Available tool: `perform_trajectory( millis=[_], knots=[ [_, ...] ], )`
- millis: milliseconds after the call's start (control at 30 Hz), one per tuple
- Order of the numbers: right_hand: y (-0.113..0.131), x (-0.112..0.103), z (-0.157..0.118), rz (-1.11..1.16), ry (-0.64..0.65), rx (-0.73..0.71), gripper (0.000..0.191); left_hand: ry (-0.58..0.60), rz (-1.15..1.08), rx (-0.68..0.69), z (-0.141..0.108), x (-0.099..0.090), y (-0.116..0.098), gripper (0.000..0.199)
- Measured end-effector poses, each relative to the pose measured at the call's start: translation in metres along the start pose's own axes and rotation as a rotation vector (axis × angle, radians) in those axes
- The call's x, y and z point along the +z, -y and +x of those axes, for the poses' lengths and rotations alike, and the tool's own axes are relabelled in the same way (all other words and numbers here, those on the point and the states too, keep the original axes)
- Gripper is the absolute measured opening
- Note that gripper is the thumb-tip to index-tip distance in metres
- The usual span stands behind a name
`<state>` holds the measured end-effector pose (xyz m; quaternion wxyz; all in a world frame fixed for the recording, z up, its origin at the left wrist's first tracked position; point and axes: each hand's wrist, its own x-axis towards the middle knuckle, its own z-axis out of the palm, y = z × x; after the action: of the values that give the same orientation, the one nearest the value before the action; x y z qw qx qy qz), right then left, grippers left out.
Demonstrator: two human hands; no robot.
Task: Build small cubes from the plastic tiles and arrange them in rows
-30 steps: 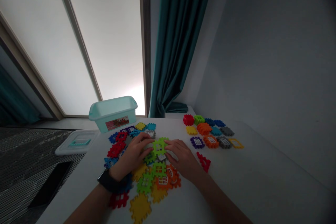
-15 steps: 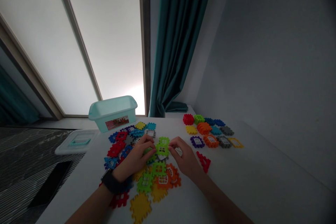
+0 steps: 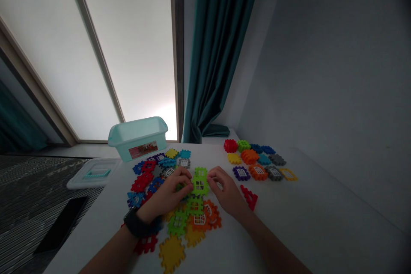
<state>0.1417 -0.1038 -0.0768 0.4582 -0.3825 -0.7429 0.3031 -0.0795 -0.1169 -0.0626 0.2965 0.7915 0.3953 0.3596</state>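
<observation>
Between my two hands, a light green window piece [image 3: 199,185] is held tilted up over the pile, with another light green piece [image 3: 201,172] at its far edge. My left hand [image 3: 173,188], below a black wristwatch, has its fingers bent and pinches the left side of the green piece. From the right, my right hand [image 3: 224,186] touches the opposite edge with thumb and curled fingers. Nearer me lie more green window pieces [image 3: 177,222], an orange window piece [image 3: 199,220] and a yellow piece [image 3: 172,253]. Part of the pile is hidden under my left hand.
A teal bin [image 3: 141,137] stands at the table's far left, beside its clear lid [image 3: 94,173]. Sorted stacks, including red [image 3: 230,146] and orange [image 3: 249,156], are at the back right. A red triangle [image 3: 249,198] lies right of my right hand.
The green piece between my hands has tipped more upright and now covers the grey piece that showed beneath it. My left hand has shifted slightly right.
</observation>
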Motion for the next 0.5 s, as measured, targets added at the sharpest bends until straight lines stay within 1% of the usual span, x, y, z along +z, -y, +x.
perform_trajectory(
  millis=[200, 333, 500],
  knots=[
    [0.0002, -0.0024, 0.0004, -0.09, 0.006, -0.098, 0.019, -0.002, 0.054, 0.016, 0.0, 0.0014, 0.0041, 0.025],
    [-0.0015, -0.0004, -0.0026, -0.198, -0.025, -0.215, 0.016, -0.017, 0.077, 0.005, -0.0004, 0.0028, 0.005, 0.019],
    [-0.0044, 0.0035, -0.008, -0.335, -0.03, -0.36, 0.016, -0.006, 0.075, -0.019, -0.0005, 0.0004, 0.0008, 0.027]
  ],
)
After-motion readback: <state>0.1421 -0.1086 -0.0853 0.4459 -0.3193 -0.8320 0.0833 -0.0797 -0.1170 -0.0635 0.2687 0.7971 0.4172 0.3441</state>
